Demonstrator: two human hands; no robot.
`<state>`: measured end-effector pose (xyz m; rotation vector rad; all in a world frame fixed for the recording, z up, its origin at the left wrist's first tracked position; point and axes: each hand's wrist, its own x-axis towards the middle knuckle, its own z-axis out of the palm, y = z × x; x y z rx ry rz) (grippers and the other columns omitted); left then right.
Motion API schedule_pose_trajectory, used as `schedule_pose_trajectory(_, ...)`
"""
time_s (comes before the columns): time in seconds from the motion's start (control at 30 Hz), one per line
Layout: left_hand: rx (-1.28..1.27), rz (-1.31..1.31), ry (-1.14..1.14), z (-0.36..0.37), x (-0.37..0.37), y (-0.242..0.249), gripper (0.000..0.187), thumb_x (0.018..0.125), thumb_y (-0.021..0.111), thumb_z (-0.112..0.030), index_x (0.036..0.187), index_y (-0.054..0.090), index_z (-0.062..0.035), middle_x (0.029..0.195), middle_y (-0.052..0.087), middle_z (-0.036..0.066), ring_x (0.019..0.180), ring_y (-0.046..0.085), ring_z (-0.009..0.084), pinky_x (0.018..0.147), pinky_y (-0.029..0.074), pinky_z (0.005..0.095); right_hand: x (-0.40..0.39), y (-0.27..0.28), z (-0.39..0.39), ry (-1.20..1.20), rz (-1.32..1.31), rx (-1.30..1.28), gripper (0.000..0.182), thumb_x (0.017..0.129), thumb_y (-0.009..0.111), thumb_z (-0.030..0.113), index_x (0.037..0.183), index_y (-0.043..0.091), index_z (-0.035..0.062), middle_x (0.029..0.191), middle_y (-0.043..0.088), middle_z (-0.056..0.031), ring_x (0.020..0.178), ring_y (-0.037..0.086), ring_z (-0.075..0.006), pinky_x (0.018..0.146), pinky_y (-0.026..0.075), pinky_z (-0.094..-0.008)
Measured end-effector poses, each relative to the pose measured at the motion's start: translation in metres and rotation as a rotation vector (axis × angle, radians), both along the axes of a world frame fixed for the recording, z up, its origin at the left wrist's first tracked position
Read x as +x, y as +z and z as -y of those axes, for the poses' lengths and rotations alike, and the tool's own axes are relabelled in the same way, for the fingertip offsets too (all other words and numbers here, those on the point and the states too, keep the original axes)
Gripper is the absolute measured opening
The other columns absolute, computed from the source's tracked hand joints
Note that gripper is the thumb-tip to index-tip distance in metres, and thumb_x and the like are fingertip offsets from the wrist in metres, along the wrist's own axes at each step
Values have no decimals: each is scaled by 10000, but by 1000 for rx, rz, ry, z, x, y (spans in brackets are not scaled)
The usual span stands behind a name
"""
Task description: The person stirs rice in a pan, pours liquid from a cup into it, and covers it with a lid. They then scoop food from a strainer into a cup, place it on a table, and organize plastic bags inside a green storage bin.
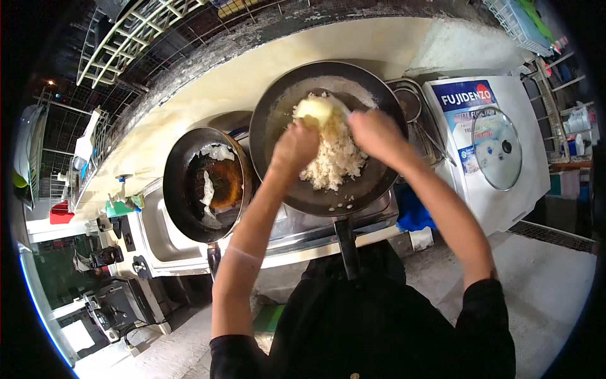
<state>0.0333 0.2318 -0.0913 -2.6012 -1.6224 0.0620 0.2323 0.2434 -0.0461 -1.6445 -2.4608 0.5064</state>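
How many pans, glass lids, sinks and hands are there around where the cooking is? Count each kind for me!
Pans: 2 (rice pan and browned pan)
Glass lids: 1 (round lid)
Sinks: 1 (metal sink)
Hands: 2 (left hand and right hand)
Total: 6

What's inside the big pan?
The big pan holds a heap of white rice with something pale yellow at its far end. The left hand and right hand partly block the view; the rice hides the bottom beneath it.
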Motion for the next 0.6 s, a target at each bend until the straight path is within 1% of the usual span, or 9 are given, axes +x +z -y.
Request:
schedule_pose_trajectory(0.03, -62, -10, -98, 10, 14, 25, 158, 828, 470, -89, 822, 577, 27, 796, 565, 252, 687, 617, 365, 618, 549, 386, -9, -6, 8, 5, -7, 22, 142, 812, 547, 87, 765, 631, -17, 723, 644, -205, 697, 660, -338, 614, 535, -426)
schedule_pose_trajectory(0.13, 19, 212, -113, 38, -4, 20, 131, 821, 481, -68, 788, 561, 29, 766, 565, 181, 743, 582, 312, 656, 532, 367, 15, 18, 16, -121, -128, -13, 148, 822, 547, 106, 772, 637, -1, 710, 636, -214, 693, 654, -345, 614, 534, -420)
schedule_pose_trajectory(0.2, -15, 145, -52, 57, -24, 20, 120, 791, 498, -81, 770, 575, 9, 773, 568, 189, 737, 599, 313, 618, 534, 356, 40, 27, 17, -209, 22, -77, 140, 803, 554, 99, 800, 645, -7, 715, 641, -207, 696, 660, -331, 629, 526, -426)
schedule_pose_trajectory(0.27, -48, 80, 10, 65, -25, 18, 110, 760, 515, -93, 751, 588, -12, 779, 570, 198, 732, 616, 314, 581, 535, 345, 41, 16, 20, -149, 52, -200, 123, 779, 567, 78, 779, 633, -26, 716, 639, -218, 688, 660, -333, 628, 529, -413)
schedule_pose_trajectory(0.33, 75, -49, -258, 67, -8, 23, 78, 743, 540, -65, 736, 567, 8, 736, 570, 145, 734, 586, 292, 634, 519, 367, 11, -14, 29, 67, -73, -166, 160, 772, 512, 59, 715, 642, -14, 774, 617, -246, 735, 634, -374, 690, 498, -458)
schedule_pose_trajectory(0.37, -95, -62, -250, 57, 3, 26, 66, 712, 553, -58, 722, 571, 5, 709, 575, 140, 715, 603, 292, 613, 518, 373, -3, -8, 32, 100, -107, -184, 156, 761, 526, 65, 683, 632, -20, 776, 615, -239, 736, 629, -376, 696, 496, -456)
schedule_pose_trajectory(0.47, -25, 26, -262, 64, 2, 53, 68, 707, 554, -55, 723, 577, 8, 683, 571, 156, 673, 612, 305, 584, 520, 377, 5, 25, 24, 54, -103, -194, 174, 799, 522, 100, 723, 632, -11, 786, 606, -247, 776, 612, -396, 720, 485, -460)
schedule_pose_trajectory(0.53, -4, 112, -156, 76, -18, 34, 67, 710, 548, -51, 717, 581, 7, 661, 569, 145, 663, 609, 308, 569, 522, 386, 27, 47, 20, -126, -80, -216, 244, 852, 499, 148, 736, 635, -19, 755, 611, -241, 764, 614, -395, 705, 491, -450)
schedule_pose_trajectory(0.6, -132, -42, -8, 85, -32, 18, 82, 725, 544, -71, 707, 581, 1, 651, 571, 127, 640, 606, 304, 569, 522, 382, 44, 46, 21, -145, 103, -260, 259, 853, 501, 156, 753, 642, -38, 749, 608, -249, 751, 618, -394, 698, 493, -452)
